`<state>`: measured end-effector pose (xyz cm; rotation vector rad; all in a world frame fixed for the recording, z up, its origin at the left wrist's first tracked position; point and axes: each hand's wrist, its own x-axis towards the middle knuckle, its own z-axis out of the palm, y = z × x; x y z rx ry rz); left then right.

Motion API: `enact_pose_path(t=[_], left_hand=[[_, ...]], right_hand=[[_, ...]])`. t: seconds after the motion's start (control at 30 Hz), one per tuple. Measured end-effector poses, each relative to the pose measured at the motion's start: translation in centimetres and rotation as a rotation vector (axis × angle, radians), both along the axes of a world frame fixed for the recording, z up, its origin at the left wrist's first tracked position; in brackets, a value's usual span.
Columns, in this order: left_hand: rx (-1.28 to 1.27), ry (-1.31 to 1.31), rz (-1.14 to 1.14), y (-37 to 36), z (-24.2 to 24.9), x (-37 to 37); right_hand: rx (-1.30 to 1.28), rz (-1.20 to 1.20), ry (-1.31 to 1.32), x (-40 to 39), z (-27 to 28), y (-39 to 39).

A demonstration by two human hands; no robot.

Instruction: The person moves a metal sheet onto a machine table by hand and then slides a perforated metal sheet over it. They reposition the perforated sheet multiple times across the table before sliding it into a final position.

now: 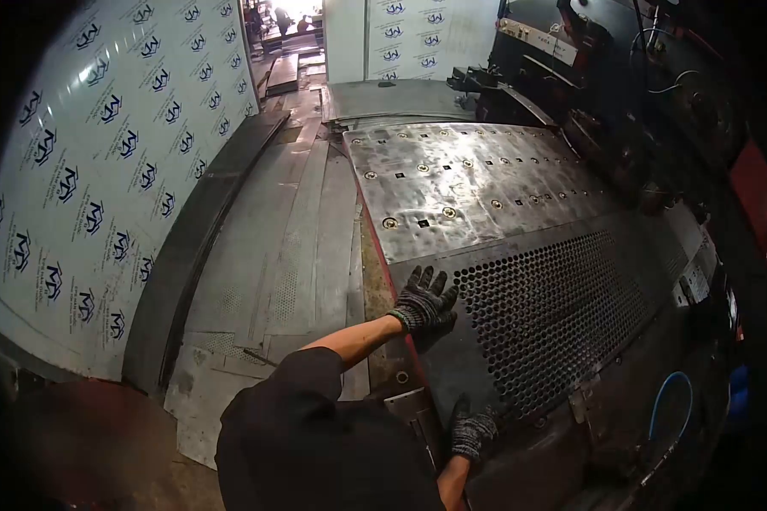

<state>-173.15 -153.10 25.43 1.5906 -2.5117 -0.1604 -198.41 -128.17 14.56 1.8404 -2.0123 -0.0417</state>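
A dark metal sheet (445,362) with rows of punched round holes lies on the machine bed. My left hand (426,302), in a dark knitted glove, rests palm down on the sheet's plain margin, fingers spread. Nearer my body, my right hand (473,433) wears a similar glove and lies at the sheet's near corner, thumb and fingers apart. Beyond the sheet, the shiny bed plate (477,183) shows brass-coloured round fittings and small square holes.
Flat metal sheets (260,221) cover the floor to the left, beside a long dark bar (204,230) along a printed wall panel (102,170). Dark machinery (614,94) stands at the right. A blue hose (675,375) curves at lower right.
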Motion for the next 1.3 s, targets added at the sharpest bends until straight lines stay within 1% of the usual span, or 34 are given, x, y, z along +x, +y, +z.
enact_pose_path(t=[0.03, 0.07, 0.13, 0.27, 0.47, 0.5, 0.6, 0.67, 0.73, 0.8, 0.83, 0.9, 0.93, 1.0, 1.07, 1.13, 1.23, 1.3], left_hand=[[0.002, -0.001, -0.005, 0.0, -0.7, 0.1], [-0.021, 0.012, -0.006, 0.0, -1.1, 0.1], [-0.046, 0.025, -0.011, -0.1, -1.4, 0.2], [-0.010, -0.034, -0.017, 0.7, 0.8, 0.6], [0.002, -0.077, -0.006, 1.3, 2.2, 0.7], [-0.032, -0.096, -0.001, 1.5, 2.3, 0.6], [-0.051, -0.033, -0.003, 1.1, 1.2, 0.8], [-0.093, -0.005, 0.016, 1.3, 0.6, 0.7], [-0.110, 0.039, 0.024, 1.2, -0.2, 1.0], [-0.127, 0.057, 0.024, 1.4, -0.4, 1.2], [-0.124, 0.057, 0.025, 1.5, -0.5, 1.3], [-0.121, 0.042, 0.026, 1.7, 0.2, 1.4], [-0.124, 0.019, 0.024, 1.8, 0.4, 1.4], [-0.103, 0.012, 0.028, 1.9, 0.6, 1.6], [-0.093, 0.000, 0.031, 2.1, 1.2, 1.6], [-0.066, -0.022, 0.037, 2.4, 1.7, 1.9], [-0.086, 0.024, 0.033, 2.1, 0.7, 2.1], [-0.095, 0.031, 0.036, 2.3, 1.0, 2.1]], right_hand=[[0.099, -0.173, -0.327, 2.5, 6.1, -0.5], [0.147, -0.373, -0.571, 4.9, 12.3, -1.0], [0.184, -0.391, -0.592, 5.2, 13.7, -1.3], [0.255, -0.415, -0.644, 5.3, 14.1, -1.2], [0.211, -0.385, -0.608, 5.0, 12.4, -0.7], [0.211, -0.388, -0.609, 4.9, 12.4, -0.6], [0.209, -0.368, -0.600, 4.7, 12.2, -0.5], [0.185, -0.300, -0.594, 4.1, 12.1, -0.4], [0.224, -0.360, -0.615, 4.5, 12.1, -0.5], [0.265, -0.401, -0.642, 5.2, 13.8, -0.7], [0.267, -0.402, -0.642, 5.3, 13.6, -0.5], [0.166, -0.352, -0.621, 5.3, 12.9, 0.0], [0.169, -0.354, -0.621, 5.1, 12.5, 0.1], [0.136, -0.259, -0.618, 4.9, 12.5, 0.0], [0.161, -0.277, -0.625, 5.0, 12.5, 0.1], [0.159, -0.285, -0.564, 5.2, 12.5, 0.1], [0.131, -0.267, -0.534, 4.8, 11.2, 0.1], [0.163, -0.299, -0.560, 5.2, 12.2, -0.2]])
